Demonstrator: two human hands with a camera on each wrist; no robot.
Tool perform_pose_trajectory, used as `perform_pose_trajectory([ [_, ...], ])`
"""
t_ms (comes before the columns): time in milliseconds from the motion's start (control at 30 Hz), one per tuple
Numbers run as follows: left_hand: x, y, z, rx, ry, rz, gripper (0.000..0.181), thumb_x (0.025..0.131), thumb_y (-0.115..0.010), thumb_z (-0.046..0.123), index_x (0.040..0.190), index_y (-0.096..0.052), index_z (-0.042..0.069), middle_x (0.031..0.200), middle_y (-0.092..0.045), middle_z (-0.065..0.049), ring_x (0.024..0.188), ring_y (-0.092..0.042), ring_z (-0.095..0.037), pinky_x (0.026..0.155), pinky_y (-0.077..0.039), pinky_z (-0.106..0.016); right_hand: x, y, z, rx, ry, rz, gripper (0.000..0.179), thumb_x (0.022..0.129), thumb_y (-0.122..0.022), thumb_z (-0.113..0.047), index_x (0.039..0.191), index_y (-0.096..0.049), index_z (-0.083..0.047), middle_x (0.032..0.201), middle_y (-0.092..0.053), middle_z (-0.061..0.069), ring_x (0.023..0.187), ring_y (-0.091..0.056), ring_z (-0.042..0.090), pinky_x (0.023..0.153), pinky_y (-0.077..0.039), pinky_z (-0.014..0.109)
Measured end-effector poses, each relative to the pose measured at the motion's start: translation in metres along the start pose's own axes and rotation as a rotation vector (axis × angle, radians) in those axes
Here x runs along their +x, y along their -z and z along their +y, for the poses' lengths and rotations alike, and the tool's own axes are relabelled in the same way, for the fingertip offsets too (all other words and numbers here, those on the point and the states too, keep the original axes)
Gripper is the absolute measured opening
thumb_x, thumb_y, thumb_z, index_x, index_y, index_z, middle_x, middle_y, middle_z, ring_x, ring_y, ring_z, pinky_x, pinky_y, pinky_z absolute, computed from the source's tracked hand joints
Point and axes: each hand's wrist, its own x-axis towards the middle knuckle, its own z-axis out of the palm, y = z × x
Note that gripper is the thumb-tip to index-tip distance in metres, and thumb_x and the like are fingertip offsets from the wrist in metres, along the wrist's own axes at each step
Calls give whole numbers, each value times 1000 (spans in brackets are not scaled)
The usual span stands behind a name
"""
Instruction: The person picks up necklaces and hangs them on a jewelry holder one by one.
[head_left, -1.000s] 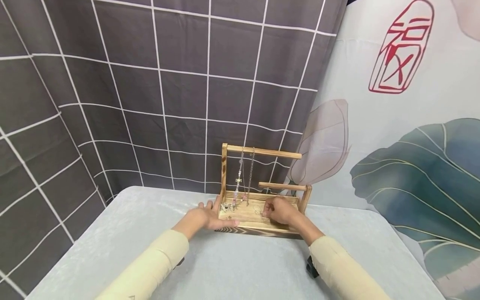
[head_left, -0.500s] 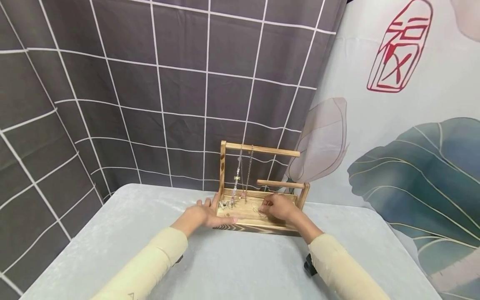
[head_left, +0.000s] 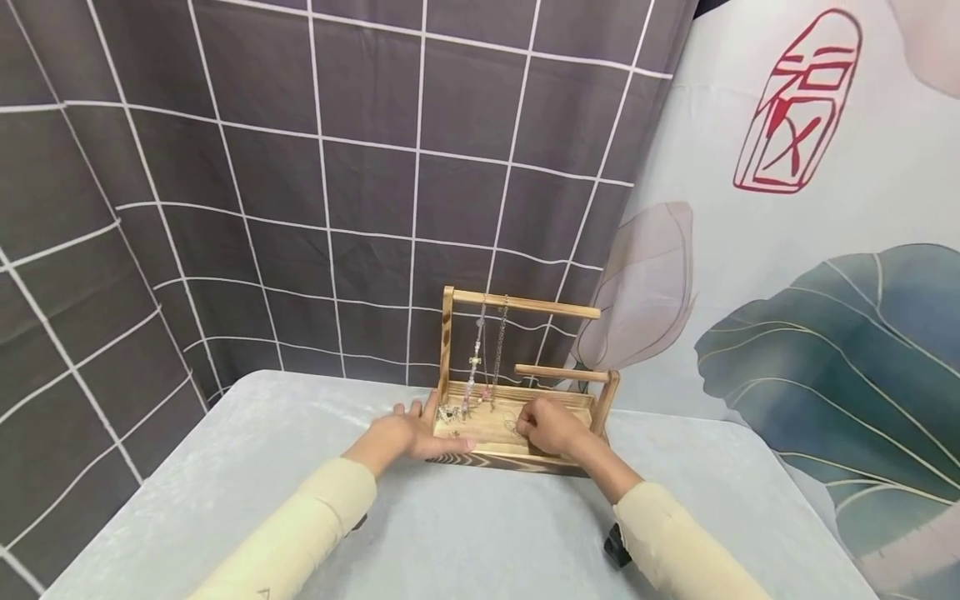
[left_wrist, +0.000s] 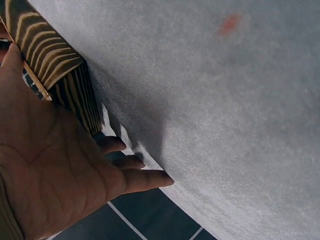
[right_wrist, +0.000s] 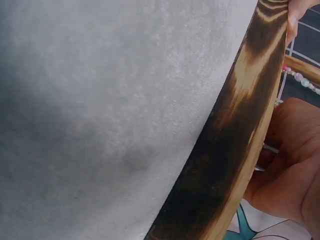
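Observation:
A wooden jewelry stand has a shallow tray (head_left: 495,461) with dark-grained sides. My left hand (head_left: 401,433) rests on its left end, thumb along the front rim and the other fingers stretched out, as the left wrist view also shows. Inside the tray, toward the right, my right hand (head_left: 551,427) has its fingers curled down and pinches a thin wire-like loop (head_left: 511,422). The loop pokes out left of the fingertips. In the right wrist view, a sliver of shiny metal (right_wrist: 258,169) shows by the fingers, whose tips are hidden behind the tray's rim.
A beaded necklace (head_left: 475,362) and a chain necklace (head_left: 498,354) hang from the tall upper bar (head_left: 555,307). The short lower bar (head_left: 558,372) stands above the right hand. Small jewelry (head_left: 448,413) lies at the tray's left end. A pale cloth (head_left: 480,533) covers the table.
My right hand has shifted slightly left, and its fingers have turned further under, hiding more of the fingertips. The left hand keeps its place on the tray. The head view bobs slightly.

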Motion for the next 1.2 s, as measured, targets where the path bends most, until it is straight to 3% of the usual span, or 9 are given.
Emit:
perform_pose_trajectory([
  [133,-2,0,-1,3,0,-1,128,96,-50,95,183,-1,15,187,-21,-26,173,-20,-55,134,-31,-80,1,-4,4,95,-75,-14,28,109,-69,-17,80,-67,-18,75,-63,-3,67,-57,13,59,-47,30],
  [367,2,-1,-3,-18,5,-14,129,95,-51,95,183,1,16,188,-19,-26,174,-17,-55,135,-27,-80,11,-4,16,239,-225,-64,45,118,-49,-33,80,-67,-18,72,-58,0,66,-53,19,64,-49,34],
  [433,1,0,-3,-15,7,-12,129,95,-51,95,183,1,16,188,-19,-25,174,-17,-55,135,-27,-81,9,-3,14,314,-253,-65,51,120,-46,-38,75,-63,-21,66,-53,-2,62,-48,17,63,-47,34],
  [467,0,0,-3,-15,8,-12,129,95,-51,95,183,1,16,188,-19,-25,174,-17,-55,136,-27,-80,2,4,3,375,-259,-66,53,121,-45,-36,74,-61,-19,64,-51,-2,61,-46,17,63,-45,33],
  [667,-1,-1,-1,-3,8,-8,128,95,-50,95,183,0,16,188,-20,-25,174,-18,-55,135,-28,-80,-45,49,-67,736,-233,21,46,121,-49,-28,77,-56,-14,72,-57,-1,69,-44,16,66,-39,28],
  [867,-3,-1,1,8,8,-5,127,96,-47,96,183,-1,17,188,-21,-24,174,-20,-54,135,-27,-81,-52,50,-67,998,-255,222,54,117,-60,-27,66,-50,-13,60,-51,-4,64,-54,15,68,-51,25],
  [1033,-5,1,2,-2,13,1,127,96,-47,96,183,0,18,188,-21,-24,174,-20,-53,136,-23,-82,-58,54,-72,1226,-203,240,49,119,-56,-25,71,-57,-15,63,-56,-6,58,-54,10,60,-54,22],
  [1200,-5,1,1,1,12,-2,127,96,-46,96,183,1,17,188,-20,-24,174,-20,-53,135,-24,-83,-63,66,-75,1342,-133,247,38,120,-52,-16,89,-73,-17,72,-63,-8,61,-57,6,60,-54,19],
])
